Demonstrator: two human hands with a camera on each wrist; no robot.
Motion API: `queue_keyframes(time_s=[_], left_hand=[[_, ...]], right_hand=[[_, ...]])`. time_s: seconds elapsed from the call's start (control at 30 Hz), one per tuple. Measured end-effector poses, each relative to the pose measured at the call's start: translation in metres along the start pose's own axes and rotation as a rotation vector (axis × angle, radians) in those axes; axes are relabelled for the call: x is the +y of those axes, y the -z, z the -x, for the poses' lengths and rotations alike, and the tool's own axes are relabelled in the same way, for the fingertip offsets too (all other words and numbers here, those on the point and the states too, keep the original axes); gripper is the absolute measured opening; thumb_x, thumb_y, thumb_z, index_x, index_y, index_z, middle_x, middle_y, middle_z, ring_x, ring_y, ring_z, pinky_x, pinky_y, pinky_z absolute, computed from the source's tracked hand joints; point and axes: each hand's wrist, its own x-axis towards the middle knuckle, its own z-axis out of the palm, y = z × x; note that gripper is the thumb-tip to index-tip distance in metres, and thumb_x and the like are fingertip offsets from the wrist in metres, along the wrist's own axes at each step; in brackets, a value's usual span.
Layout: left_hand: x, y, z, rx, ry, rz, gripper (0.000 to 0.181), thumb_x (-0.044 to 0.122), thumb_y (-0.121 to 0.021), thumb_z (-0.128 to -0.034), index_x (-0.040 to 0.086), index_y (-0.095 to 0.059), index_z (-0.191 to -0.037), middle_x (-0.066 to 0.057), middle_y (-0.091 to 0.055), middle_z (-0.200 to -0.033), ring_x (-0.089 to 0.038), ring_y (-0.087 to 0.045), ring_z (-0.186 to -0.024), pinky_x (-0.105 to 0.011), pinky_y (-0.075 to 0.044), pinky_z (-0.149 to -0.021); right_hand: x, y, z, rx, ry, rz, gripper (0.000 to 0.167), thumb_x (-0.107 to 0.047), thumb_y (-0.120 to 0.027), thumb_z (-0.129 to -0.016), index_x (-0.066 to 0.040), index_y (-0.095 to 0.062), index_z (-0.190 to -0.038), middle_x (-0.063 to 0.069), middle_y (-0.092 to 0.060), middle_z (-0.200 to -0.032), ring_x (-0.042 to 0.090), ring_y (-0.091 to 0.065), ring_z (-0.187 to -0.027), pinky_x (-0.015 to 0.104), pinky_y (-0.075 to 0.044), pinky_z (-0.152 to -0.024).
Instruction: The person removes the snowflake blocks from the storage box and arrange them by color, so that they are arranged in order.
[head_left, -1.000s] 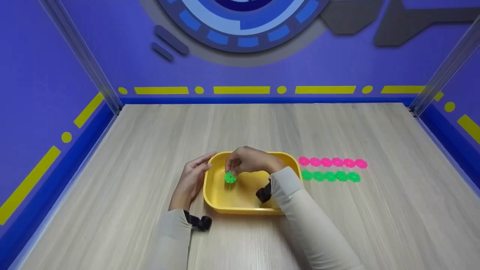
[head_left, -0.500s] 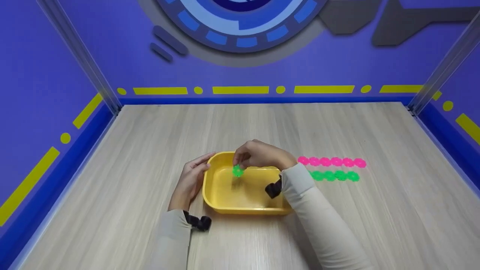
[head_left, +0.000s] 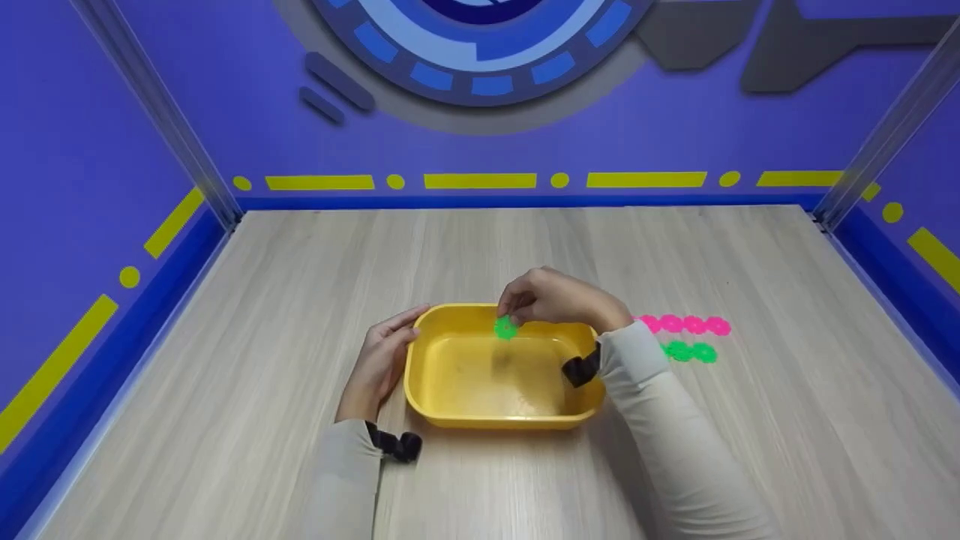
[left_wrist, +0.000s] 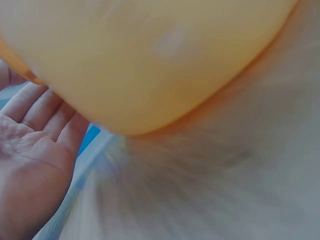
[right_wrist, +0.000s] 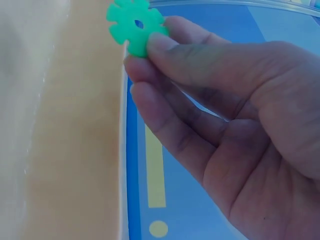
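Observation:
A yellow plastic basin (head_left: pixel 502 421) stands on the table in the head view. My left hand (head_left: pixel 379 367) rests against its left side, thumb at the rim and fingers straight along the outer wall. The left wrist view shows the open palm (left_wrist: pixel 35 155) beside the basin's blurred wall (left_wrist: pixel 150 75). Over the basin's far rim, my right hand (head_left: pixel 559 296) pinches a green notched disc (head_left: pixel 505 328) between thumb and fingers. In the right wrist view the snowflake-like disc (right_wrist: pixel 131 37) shows a centre hole, with the thumb (right_wrist: pixel 165 45) on its edge.
Right of the basin lie a row of pink discs (head_left: pixel 695 325) and a row of green discs (head_left: pixel 703 352), both partly hidden by the right arm. Blue wall panels (head_left: pixel 480 161) border the wooden table (head_left: pixel 337 262). Each wrist carries a small black camera (head_left: pixel 405 448).
My right hand has lifted the green disc from inside the basin and carried it right and away towards the far rim. The right sleeve now covers more of both rows. My left hand stays put.

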Motion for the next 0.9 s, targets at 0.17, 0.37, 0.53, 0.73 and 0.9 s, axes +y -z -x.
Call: queue_keyframes(time_s=[0.17, 0.37, 0.53, 0.73, 0.9], left_hand=[[0.0, 0.0, 0.0, 0.006, -0.001, 0.004, 0.046, -0.005, -0.048, -0.0879, -0.012, -0.048, -0.134, -0.016, -0.058, -0.131, -0.016, -0.06, -0.11, -0.025, -0.051, -0.093], [0.0, 0.0, 0.0, 0.014, 0.009, -0.003, 0.046, -0.006, -0.048, -0.0879, -0.011, -0.049, -0.134, -0.017, -0.055, -0.136, -0.015, -0.059, -0.114, -0.025, -0.05, -0.095], [0.001, -0.001, 0.0, 0.015, 0.007, -0.009, 0.046, -0.006, -0.048, -0.0878, -0.011, -0.049, -0.134, -0.017, -0.055, -0.136, -0.015, -0.058, -0.115, -0.025, -0.05, -0.095], [0.001, 0.0, 0.0, 0.008, 0.012, 0.002, 0.047, -0.006, -0.047, -0.0879, -0.011, -0.048, -0.135, -0.018, -0.053, -0.138, -0.015, -0.057, -0.116, -0.025, -0.049, -0.097], [0.0, -0.001, -0.001, 0.021, 0.021, 0.002, 0.047, -0.005, -0.048, -0.0872, -0.011, -0.049, -0.134, -0.017, -0.057, -0.133, -0.015, -0.061, -0.111, -0.026, -0.052, -0.093]], right_hand=[[0.006, 0.007, 0.011, 0.022, -0.06, 0.004, 0.016, -0.004, -0.066, -0.087, -0.006, -0.072, -0.102, 0.006, -0.073, -0.097, 0.017, -0.068, -0.088, 0.031, -0.058, -0.084], [0.014, 0.013, 0.023, 0.041, -0.122, -0.033, 0.015, -0.004, -0.065, -0.089, -0.008, -0.072, -0.102, 0.006, -0.073, -0.099, 0.018, -0.068, -0.091, 0.033, -0.057, -0.086], [0.021, 0.021, 0.034, 0.06, -0.121, -0.049, 0.015, -0.004, -0.065, -0.088, -0.009, -0.072, -0.1, 0.006, -0.073, -0.098, 0.018, -0.068, -0.09, 0.035, -0.057, -0.085], [0.029, 0.03, 0.05, 0.1, -0.166, -0.033, 0.014, -0.006, -0.066, -0.088, -0.011, -0.073, -0.098, 0.004, -0.073, -0.095, 0.017, -0.067, -0.087, 0.034, -0.058, -0.083], [0.039, 0.037, 0.064, 0.13, -0.188, -0.02, 0.014, -0.007, -0.066, -0.088, -0.011, -0.074, -0.099, 0.003, -0.073, -0.095, 0.017, -0.066, -0.084, 0.032, -0.058, -0.08]])
